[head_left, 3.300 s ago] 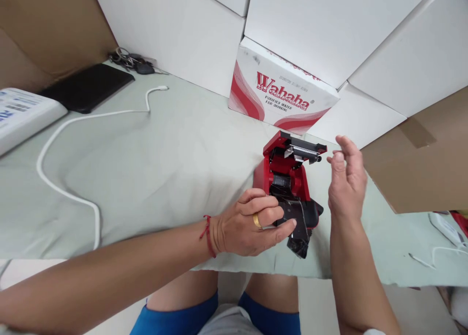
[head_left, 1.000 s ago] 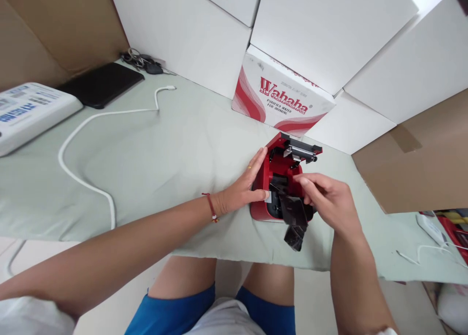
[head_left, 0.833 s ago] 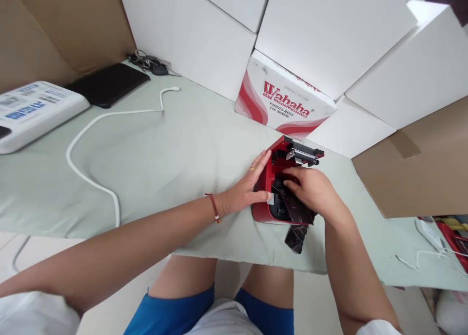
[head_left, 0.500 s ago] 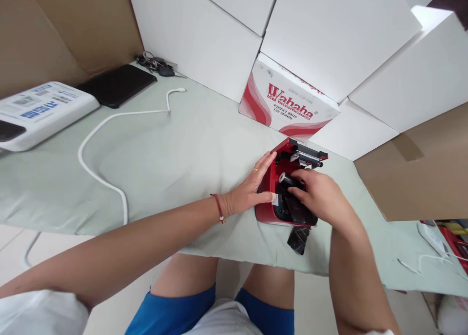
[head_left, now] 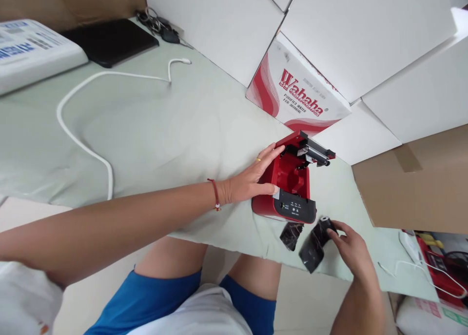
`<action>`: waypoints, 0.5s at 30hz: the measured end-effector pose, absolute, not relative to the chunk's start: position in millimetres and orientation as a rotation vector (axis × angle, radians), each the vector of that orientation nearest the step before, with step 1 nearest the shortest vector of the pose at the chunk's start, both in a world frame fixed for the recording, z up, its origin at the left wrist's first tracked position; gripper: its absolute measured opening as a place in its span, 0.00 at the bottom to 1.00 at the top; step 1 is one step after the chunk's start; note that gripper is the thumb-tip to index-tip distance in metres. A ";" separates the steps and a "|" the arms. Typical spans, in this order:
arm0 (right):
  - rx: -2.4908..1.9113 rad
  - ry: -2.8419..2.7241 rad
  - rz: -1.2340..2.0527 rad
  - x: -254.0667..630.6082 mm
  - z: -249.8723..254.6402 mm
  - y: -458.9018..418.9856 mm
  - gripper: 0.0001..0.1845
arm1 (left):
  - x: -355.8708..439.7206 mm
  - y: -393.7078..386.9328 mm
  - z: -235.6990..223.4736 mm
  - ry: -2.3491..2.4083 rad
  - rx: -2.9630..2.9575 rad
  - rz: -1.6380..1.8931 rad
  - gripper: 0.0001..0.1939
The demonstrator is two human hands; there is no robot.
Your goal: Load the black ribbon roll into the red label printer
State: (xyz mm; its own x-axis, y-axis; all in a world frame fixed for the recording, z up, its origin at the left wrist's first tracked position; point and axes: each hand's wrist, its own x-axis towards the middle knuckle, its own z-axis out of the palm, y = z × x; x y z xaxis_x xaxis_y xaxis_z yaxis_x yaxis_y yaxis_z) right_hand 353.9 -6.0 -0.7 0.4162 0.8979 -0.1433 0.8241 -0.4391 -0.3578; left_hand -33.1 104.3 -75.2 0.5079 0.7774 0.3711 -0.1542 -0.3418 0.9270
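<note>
Right hand (head_left: 350, 247) had its fingers curled around a black roll wrapped in dark film (head_left: 315, 242), pinching it near the top end, just off the table edge at about 5 o'clock from the little red printer (head_left: 288, 184). Left hand (head_left: 252, 179) was flat with fingers pressed together along the printer's left side, thumb against the front corner, basically bracing it.

Printer sat with its lid (head_left: 310, 149) flipped up at 12 o'clock, and the red paper bay looked empty, so I'd say the roll was out and nothing had gone back in. A second scrap of black film (head_left: 291, 233) lay on the pale green cloth (head_left: 164, 130) right below the front panel, at 6 o'clock. Lid not closed.

Further out: white cable (head_left: 84, 110) at 9 o'clock, Wahaha box (head_left: 296, 96) at 12.
</note>
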 end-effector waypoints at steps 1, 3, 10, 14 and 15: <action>-2.426 -1.468 0.385 350.5 -7.1 -6.1 0.34 | -33.2 104.2 -74.6 0.539 1.646 1.051 0.55; -2.294 -1.429 0.293 338.8 -14.7 -4.7 0.34 | -33.6 104.0 -73.8 0.541 1.641 1.050 0.55; -1.979 -1.747 0.474 294.2 -22.7 22.5 0.30 | -34.1 103.0 -74.3 0.534 1.634 1.088 0.54; -2.013 -1.820 0.557 279.6 -28.6 36.0 0.28 | -34.4 102.6 -74.6 0.512 1.636 1.105 0.52; -2.016 -1.834 0.541 278.0 -28.2 36.9 0.28 | -34.6 102.4 -74.6 0.517 1.633 1.100 0.52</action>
State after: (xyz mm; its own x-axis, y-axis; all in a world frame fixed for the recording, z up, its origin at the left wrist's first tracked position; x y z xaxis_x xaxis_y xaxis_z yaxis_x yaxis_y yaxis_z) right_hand 278.0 36.9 -28.2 0.0834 0.9957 -0.0391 0.8573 -0.0917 -0.5066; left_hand -34.6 102.4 -74.6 0.4835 0.7781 0.4011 -0.1885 -0.3549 0.9157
